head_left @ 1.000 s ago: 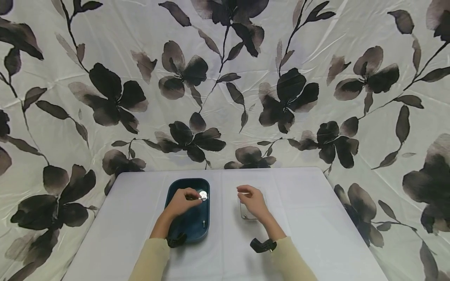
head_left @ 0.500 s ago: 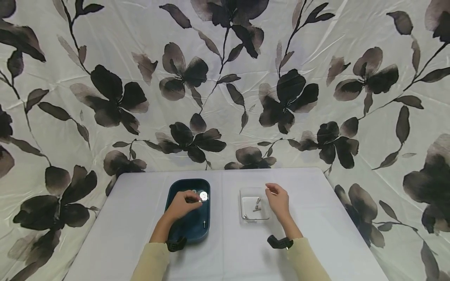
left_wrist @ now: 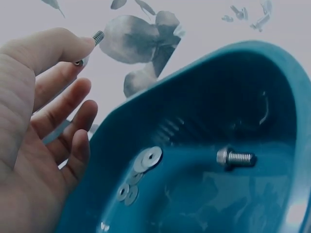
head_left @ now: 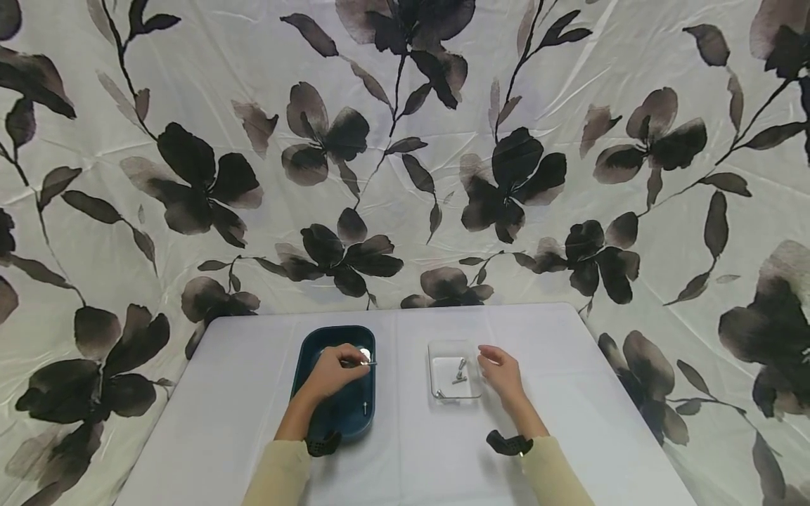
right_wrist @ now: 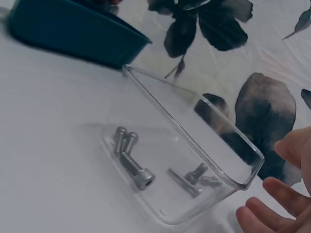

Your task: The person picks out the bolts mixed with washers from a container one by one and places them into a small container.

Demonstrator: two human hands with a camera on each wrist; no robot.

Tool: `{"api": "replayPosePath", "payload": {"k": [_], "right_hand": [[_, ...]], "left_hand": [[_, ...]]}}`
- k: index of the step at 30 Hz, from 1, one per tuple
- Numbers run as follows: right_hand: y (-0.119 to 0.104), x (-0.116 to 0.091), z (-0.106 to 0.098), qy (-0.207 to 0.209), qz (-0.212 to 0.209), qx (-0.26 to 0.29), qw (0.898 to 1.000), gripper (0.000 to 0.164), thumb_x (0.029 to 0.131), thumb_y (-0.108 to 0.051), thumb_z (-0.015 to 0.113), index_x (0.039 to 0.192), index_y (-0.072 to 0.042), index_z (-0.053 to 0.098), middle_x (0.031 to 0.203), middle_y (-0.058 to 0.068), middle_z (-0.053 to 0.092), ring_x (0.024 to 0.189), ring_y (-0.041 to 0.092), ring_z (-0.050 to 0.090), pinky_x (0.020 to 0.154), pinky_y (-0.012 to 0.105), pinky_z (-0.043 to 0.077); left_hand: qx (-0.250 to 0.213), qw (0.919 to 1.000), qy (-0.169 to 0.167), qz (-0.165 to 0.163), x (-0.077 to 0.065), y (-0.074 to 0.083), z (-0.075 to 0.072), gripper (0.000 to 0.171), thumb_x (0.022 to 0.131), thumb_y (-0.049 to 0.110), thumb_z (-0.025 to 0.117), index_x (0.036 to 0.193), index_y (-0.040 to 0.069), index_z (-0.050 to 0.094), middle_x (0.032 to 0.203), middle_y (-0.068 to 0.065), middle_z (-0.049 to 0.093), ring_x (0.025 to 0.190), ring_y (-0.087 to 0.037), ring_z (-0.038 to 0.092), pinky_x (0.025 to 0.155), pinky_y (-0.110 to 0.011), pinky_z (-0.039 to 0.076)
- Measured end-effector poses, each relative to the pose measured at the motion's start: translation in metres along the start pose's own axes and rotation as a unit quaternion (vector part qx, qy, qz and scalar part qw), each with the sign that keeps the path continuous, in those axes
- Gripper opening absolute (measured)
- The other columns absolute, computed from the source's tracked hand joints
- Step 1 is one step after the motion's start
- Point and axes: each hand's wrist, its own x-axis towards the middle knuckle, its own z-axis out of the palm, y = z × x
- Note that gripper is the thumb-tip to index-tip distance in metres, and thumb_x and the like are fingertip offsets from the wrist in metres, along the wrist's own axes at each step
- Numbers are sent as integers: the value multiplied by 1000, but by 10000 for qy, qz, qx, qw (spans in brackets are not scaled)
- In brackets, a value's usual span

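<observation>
Above the dark blue tray (head_left: 342, 418), my left hand (head_left: 330, 374) pinches a small metal bolt (left_wrist: 98, 37) between thumb and index finger. Its threaded end sticks out past the thumb, and the other fingers are spread loosely. A single bolt (left_wrist: 236, 158) lies on the tray's floor, and several flat washers (left_wrist: 141, 165) are grouped near one wall. My right hand (head_left: 504, 378) is at the right side of a clear plastic container (head_left: 436, 372), fingers relaxed and holding nothing. Several bolts (right_wrist: 132, 167) lie inside that container.
Both containers stand on a white-covered table (head_left: 405, 464), the tray left and the clear one right, with a gap between them. A floral cloth (head_left: 405, 176) hangs behind the table's far edge.
My right hand has moved rightward from over the clear container to its right side, uncovering the bolts inside. The left hand stays over the tray, and the bolt it holds shows more clearly.
</observation>
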Motion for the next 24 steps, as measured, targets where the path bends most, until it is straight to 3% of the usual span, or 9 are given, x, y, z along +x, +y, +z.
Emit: {"api": "replayPosePath", "payload": {"k": [4,10,17,24], "right_hand": [[6,1,2,-102,149,-25,9998,32,93,-18,63,124,-9,64,124,13,61,109,26,59,81,34,53],[11,-1,5,-165,283,97,9994,32,93,-15,62,124,-7,64,125,14,61,108,26,59,80,32,52],[15,-2,9,-188,336,192,9991,31,94,-20,62,124,-9,64,124,11,62,104,23,60,79,32,50],[16,-5,11,-215,282,218,9991,32,95,-21,61,124,-9,64,126,12,61,110,24,59,86,34,50]], "left_hand": [[-219,9997,-89,109,7,-3,4,7,84,13,76,90,10,75,94,-2,66,87,-22,59,73,-34,49],[-373,9984,99,412,13,-2,14,6,83,13,77,88,11,76,92,-2,67,85,-21,60,69,-31,50],[-253,9989,137,359,21,5,30,6,81,13,78,86,15,76,89,2,65,83,-21,59,67,-31,50],[-113,9996,23,240,25,10,47,5,82,17,78,85,15,75,89,1,66,86,-22,60,70,-34,47]]}}
